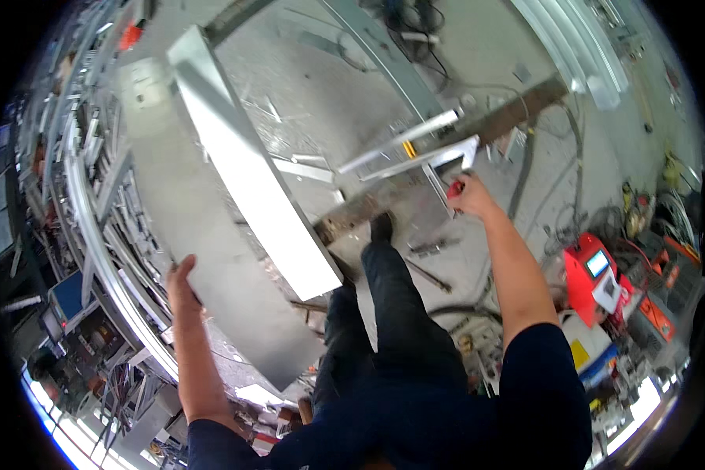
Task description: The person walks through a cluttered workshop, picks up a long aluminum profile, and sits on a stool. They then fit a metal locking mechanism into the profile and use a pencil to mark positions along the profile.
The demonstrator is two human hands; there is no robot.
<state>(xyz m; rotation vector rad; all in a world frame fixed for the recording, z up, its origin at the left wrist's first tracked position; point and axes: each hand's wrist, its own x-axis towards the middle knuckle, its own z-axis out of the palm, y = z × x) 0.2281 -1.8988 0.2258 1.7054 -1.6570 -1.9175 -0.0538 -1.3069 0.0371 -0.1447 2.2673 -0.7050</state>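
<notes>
My left hand (183,291) is closed on the left edge of a long, flat grey metal sheet (204,227), thumb on the near side and the other fingers mostly hidden. The sheet is tilted beside my legs. Just right of it stands a long white metal box profile (251,172), bright along its face. My right hand (471,196) is closed round a small red object (455,189) whose kind I cannot make out. Next to that hand, a thin metal strip (437,188) and an angled silver metal piece (454,153) show; whether they are joined to the red object is unclear.
A rusty steel beam (525,110) crosses the floor past my feet, with a grey beam (384,59) meeting it. Metal offcuts crowd the rack (94,196) at left. Cables and a red machine with a screen (586,270) stand at right. Pale profiles (572,47) lie far right.
</notes>
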